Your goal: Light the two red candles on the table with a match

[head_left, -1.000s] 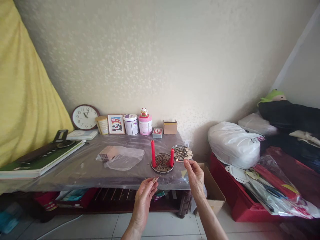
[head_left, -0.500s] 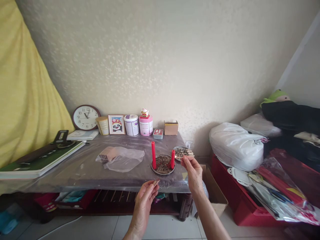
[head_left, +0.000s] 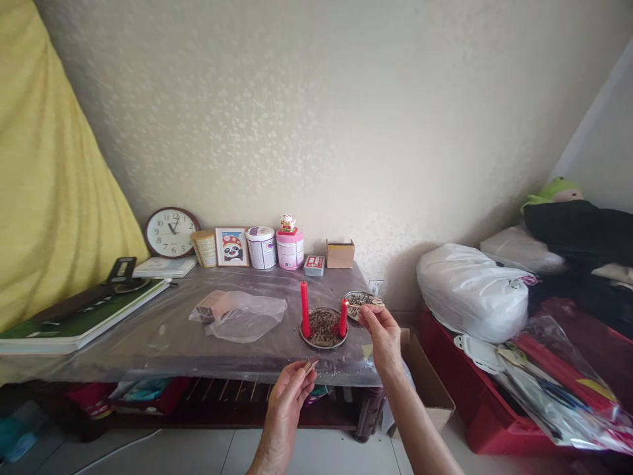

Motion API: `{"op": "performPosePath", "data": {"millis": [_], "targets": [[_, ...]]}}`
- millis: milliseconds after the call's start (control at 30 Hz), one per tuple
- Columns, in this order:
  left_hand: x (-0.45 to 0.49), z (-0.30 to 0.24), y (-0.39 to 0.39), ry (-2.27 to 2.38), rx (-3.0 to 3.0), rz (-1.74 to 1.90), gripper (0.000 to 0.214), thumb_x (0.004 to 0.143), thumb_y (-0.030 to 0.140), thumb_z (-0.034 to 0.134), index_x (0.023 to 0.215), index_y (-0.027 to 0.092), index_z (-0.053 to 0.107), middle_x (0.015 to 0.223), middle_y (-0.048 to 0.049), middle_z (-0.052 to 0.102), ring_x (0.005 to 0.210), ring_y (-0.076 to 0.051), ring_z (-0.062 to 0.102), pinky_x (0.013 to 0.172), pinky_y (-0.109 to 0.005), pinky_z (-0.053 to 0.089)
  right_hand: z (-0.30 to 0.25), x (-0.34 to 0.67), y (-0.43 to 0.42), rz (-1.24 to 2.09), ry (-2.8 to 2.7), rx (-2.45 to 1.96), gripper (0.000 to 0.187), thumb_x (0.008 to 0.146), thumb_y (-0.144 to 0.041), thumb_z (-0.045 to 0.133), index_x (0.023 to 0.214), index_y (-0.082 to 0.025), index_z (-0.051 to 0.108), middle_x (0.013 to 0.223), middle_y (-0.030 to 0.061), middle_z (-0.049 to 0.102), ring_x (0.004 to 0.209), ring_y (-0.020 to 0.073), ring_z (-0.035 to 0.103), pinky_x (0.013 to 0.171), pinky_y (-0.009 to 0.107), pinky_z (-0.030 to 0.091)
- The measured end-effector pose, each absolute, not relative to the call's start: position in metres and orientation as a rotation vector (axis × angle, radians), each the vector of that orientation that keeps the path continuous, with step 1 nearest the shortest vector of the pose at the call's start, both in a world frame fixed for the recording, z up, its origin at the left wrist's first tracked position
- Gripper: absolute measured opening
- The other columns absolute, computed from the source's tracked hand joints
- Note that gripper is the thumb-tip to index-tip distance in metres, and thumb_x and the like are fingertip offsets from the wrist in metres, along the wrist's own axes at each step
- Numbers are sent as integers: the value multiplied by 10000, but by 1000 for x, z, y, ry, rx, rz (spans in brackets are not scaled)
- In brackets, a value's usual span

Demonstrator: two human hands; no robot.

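Observation:
Two red candles stand in a round metal dish (head_left: 324,330) on the table: a tall candle (head_left: 305,310) on the left and a short candle (head_left: 343,318) on the right. My right hand (head_left: 380,333) pinches a lit match whose small flame sits at the short candle's tip. My left hand (head_left: 291,389) is lower, in front of the table edge, closed on a small matchbox. Behind my right hand lies a second metal dish (head_left: 363,300) holding several matchsticks.
A plastic-covered table (head_left: 163,336) carries a clear plastic bag (head_left: 244,313), a wall clock (head_left: 171,232), a panda picture (head_left: 231,246), tins, small boxes and a green board at the left. A cardboard box (head_left: 428,389) stands on the floor at the right, beside red crates and bags.
My right hand has moved left from the matchstick dish, bringing the lit match to the short candle's tip. My left hand has stayed almost still.

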State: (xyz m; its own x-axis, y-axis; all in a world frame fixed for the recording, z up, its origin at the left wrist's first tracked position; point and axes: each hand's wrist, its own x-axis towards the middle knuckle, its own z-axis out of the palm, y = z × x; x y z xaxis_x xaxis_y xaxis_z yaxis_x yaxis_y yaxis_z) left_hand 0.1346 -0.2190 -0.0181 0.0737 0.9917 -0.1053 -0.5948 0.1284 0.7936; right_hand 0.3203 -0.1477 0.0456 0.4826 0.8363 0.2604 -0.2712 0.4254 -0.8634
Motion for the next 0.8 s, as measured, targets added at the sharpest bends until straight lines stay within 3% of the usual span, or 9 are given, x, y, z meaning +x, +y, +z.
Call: {"op": "performPosePath", "data": {"millis": [433, 800], "targets": [[136, -14, -219, 788, 622, 1331, 264, 732, 401, 697, 896, 195, 706, 972, -73, 748, 934, -198, 637, 877, -318, 455, 50, 321, -139, 788, -802, -882, 301, 551, -403, 831, 692, -192, 668, 693, -4, 678, 627, 152, 617, 664, 322, 525], [135, -19, -217, 796, 632, 1332, 268, 743, 403, 685, 915, 198, 706, 995, -78, 741, 953, -205, 631, 881, -323, 452, 50, 326, -131, 723, -845, -940, 303, 583, -447, 798, 666, -190, 662, 659, -15, 644, 596, 132, 554, 622, 289, 487]]}}
